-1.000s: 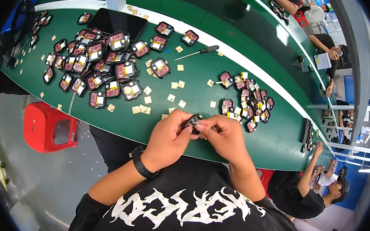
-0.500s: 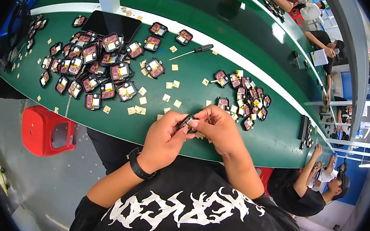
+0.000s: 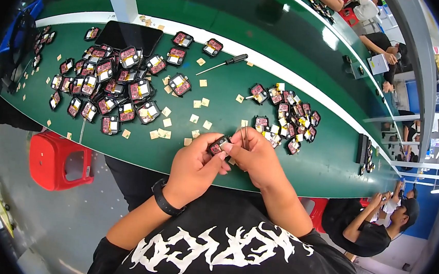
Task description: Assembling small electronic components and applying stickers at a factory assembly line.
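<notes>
My left hand (image 3: 193, 161) grips a small black-cased electronic unit (image 3: 218, 145) just above the near table edge. Part of its red circuit board faces up; fingers cover the rest. My right hand (image 3: 257, 158) is closed on thin metal tweezers (image 3: 244, 134), which point away from me. The thumb of that same hand presses on the unit's right side. Beyond my hands, small beige square pieces (image 3: 194, 118) lie scattered on the green table (image 3: 218, 93).
A large pile of similar units (image 3: 108, 79) lies to the left, a smaller cluster (image 3: 293, 117) to the right. A screwdriver (image 3: 225, 64) and a black tray (image 3: 129, 37) lie farther back. A red stool (image 3: 57, 161) stands at left. A co-worker (image 3: 377, 224) sits at right.
The unit in my left hand has tilted, so more of its red board shows. My right thumb stays on it. The view has shifted slightly, and the co-worker's hands at right have lowered.
</notes>
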Available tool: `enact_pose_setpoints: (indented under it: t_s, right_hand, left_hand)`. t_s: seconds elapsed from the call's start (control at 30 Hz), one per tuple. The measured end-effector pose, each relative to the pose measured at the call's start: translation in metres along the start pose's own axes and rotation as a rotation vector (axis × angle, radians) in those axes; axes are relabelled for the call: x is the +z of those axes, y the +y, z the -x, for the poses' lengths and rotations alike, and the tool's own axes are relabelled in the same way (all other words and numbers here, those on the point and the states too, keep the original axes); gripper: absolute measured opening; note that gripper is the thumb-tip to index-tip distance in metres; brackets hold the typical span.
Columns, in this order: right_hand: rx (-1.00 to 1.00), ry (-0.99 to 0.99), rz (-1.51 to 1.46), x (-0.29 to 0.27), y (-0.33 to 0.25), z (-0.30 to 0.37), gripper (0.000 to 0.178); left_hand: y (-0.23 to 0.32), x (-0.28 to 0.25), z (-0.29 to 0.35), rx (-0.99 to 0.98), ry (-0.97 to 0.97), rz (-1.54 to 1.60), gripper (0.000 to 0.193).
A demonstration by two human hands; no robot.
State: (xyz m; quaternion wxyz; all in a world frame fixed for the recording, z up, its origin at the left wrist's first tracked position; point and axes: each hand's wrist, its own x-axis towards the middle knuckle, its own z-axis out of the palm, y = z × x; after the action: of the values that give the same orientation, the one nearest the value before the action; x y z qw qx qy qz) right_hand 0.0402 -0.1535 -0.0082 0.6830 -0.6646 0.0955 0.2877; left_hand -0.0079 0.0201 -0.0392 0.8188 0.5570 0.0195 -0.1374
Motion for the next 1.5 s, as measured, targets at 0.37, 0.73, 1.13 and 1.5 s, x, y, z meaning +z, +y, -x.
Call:
enact_pose_setpoints:
  t_s: [0.37,0.73,1.13,1.5]
  right_hand:
    - [-0.131,-0.104,0.125,-0.017,0.013,0.014,0.012]
    - [-0.18,-0.14,0.081,-0.009,-0.012,0.044,0.013]
    - [-0.176,-0.208,0.275,0.002,-0.031,0.044,0.009]
    - [-0.668,0.387,1.253,-0.044,-0.054,-0.035,0.043]
  left_hand:
    - [0.007,0.003,0.003,-0.089,-0.018,-0.09,0.027]
    - [0.06,0.003,0.035,-0.055,-0.145,-0.09,0.048]
    - [0.055,-0.013,0.037,-0.05,0.009,-0.195,0.038]
    - [0.115,-0.124,0.011,0.246,0.603,-0.852,0.014]
